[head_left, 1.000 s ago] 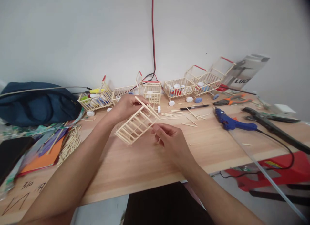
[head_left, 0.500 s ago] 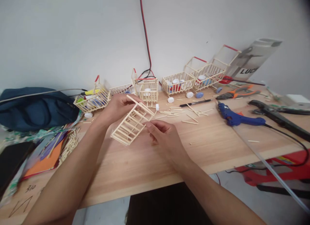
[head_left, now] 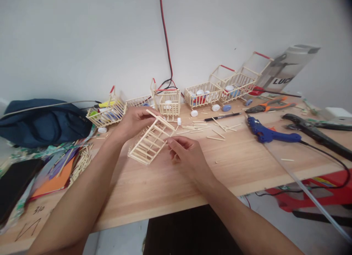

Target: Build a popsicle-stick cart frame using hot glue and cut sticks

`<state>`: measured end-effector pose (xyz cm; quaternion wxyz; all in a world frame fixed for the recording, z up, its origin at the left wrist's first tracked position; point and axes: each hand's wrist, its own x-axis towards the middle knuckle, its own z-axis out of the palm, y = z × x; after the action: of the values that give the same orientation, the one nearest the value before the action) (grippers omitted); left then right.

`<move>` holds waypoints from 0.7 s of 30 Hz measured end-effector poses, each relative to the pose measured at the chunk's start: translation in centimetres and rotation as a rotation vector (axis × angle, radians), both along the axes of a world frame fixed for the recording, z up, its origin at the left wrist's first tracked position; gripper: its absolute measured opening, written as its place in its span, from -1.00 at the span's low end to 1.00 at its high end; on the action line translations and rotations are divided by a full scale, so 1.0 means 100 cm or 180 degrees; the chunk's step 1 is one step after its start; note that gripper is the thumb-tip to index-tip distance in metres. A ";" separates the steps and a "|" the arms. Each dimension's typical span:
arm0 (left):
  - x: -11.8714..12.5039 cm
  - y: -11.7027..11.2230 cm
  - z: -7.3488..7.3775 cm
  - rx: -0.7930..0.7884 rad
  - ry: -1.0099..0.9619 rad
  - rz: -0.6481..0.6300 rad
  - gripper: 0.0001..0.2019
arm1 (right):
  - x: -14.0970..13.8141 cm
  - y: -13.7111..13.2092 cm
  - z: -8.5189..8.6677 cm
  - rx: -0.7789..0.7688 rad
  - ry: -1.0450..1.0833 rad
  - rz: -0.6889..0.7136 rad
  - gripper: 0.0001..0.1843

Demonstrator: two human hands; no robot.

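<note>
The left hand (head_left: pixel 134 120) is gripping the stick frame (head_left: pixel 150 141), a small ladder-like cage of thin wooden sticks, with its fingers closing over the frame's upper end. The frame is hanging well to the left of the blue glue gun (head_left: pixel 271 135), over the wooden table (head_left: pixel 165 189). Its long axis is slanting from a low end down and away from the glue gun to a high end pointing back toward it. I cannot tell whether the low end is resting on the wood or hovering just above it. The right hand (head_left: pixel 185 152) is lying between the frame and the glue gun, much closer to the frame. Its fingers (head_left: pixel 171 141) are curling in narrowly, and one tip is touching the frame's edge on the glue gun side, near the high end. Whether they are pinching a rail is hidden. So the left hand is carrying the frame from above while the right is meeting it from the side, and the frame's open face is turning up toward the camera. Loose sticks (head_left: pixel 200 127) are lying scattered between the right hand and the glue gun. A black pen (head_left: pixel 221 117) is lying just beyond them, and a row of finished stick baskets (head_left: pixel 202 94) is standing farther back along the wall.
</note>
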<state>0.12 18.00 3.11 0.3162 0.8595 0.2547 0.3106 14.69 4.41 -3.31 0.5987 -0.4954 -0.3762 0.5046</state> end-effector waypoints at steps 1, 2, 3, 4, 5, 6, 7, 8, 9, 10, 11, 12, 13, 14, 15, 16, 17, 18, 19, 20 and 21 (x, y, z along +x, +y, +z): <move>0.000 0.000 0.000 0.0002 0.0007 0.0006 -0.73 | 0.000 0.000 0.000 0.0011 0.0006 -0.0002 -0.74; -0.001 -0.001 0.001 0.0003 0.0015 0.0013 -0.74 | 0.000 0.000 -0.001 0.0022 0.0008 -0.0003 -0.74; -0.001 -0.001 0.001 0.0002 0.0018 0.0018 -0.74 | 0.000 0.000 -0.002 0.0023 0.0001 0.0001 -0.73; -0.001 -0.001 0.002 0.0001 0.0018 0.0021 -0.73 | 0.000 0.000 -0.002 0.0018 -0.0012 0.0010 -0.73; -0.001 -0.001 0.002 0.0003 0.0020 0.0020 -0.74 | 0.000 0.000 -0.003 0.0016 -0.0025 0.0015 -0.72; -0.002 -0.001 0.002 0.0010 0.0018 0.0007 -0.74 | 0.000 0.000 -0.003 0.0014 -0.0040 0.0018 -0.72; -0.002 -0.001 0.002 0.0017 0.0015 -0.0015 -0.75 | 0.000 0.000 -0.004 0.0012 -0.0054 0.0011 -0.72; -0.002 -0.001 0.003 0.0027 0.0009 -0.0043 -0.76 | 0.001 0.001 -0.004 0.0015 -0.0066 0.0004 -0.72; -0.002 -0.001 0.003 0.0041 0.0008 -0.0072 -0.77 | 0.001 0.001 -0.004 0.0019 -0.0075 0.0001 -0.72; -0.002 -0.001 0.003 0.0054 0.0005 -0.0096 -0.78 | 0.001 0.001 -0.003 0.0016 -0.0077 0.0002 -0.73; -0.002 -0.001 0.003 0.0060 -0.0001 -0.0108 -0.78 | 0.001 0.001 -0.003 0.0009 -0.0074 0.0009 -0.73; -0.003 -0.001 0.003 0.0057 -0.0003 -0.0111 -0.78 | 0.001 0.001 -0.003 0.0003 -0.0067 0.0020 -0.72; -0.003 -0.001 0.003 0.0052 0.0001 -0.0115 -0.79 | 0.001 0.001 -0.003 -0.0002 -0.0060 0.0033 -0.72; -0.003 -0.001 0.004 0.0052 0.0003 -0.0124 -0.78 | 0.001 0.001 -0.002 -0.0006 -0.0054 0.0046 -0.72; -0.003 -0.001 0.004 0.0056 0.0006 -0.0135 -0.78 | 0.001 0.001 -0.002 -0.0007 -0.0047 0.0049 -0.72; -0.003 -0.001 0.004 0.0061 0.0013 -0.0148 -0.78 | 0.000 0.001 -0.003 -0.0005 -0.0044 0.0050 -0.72; -0.003 -0.001 0.004 0.0066 0.0020 -0.0155 -0.78 | 0.000 0.001 -0.003 -0.0004 -0.0042 0.0050 -0.72; -0.003 -0.001 0.004 0.0065 0.0029 -0.0158 -0.78 | 0.000 0.001 -0.003 -0.0009 -0.0038 0.0052 -0.72; -0.004 -0.001 0.004 0.0055 0.0035 -0.0154 -0.78 | 0.000 0.001 -0.003 -0.0013 -0.0035 0.0055 -0.72; -0.004 -0.001 0.004 0.0045 0.0036 -0.0150 -0.78 | 0.001 0.001 -0.004 -0.0017 -0.0034 0.0062 -0.72; -0.004 -0.001 0.004 0.0042 0.0028 -0.0155 -0.79 | 0.001 0.001 -0.004 -0.0021 -0.0038 0.0074 -0.71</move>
<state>-0.28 17.89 3.55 0.3169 0.8688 0.2331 0.3007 14.77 4.50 -3.72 0.5889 -0.4961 -0.3837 0.5098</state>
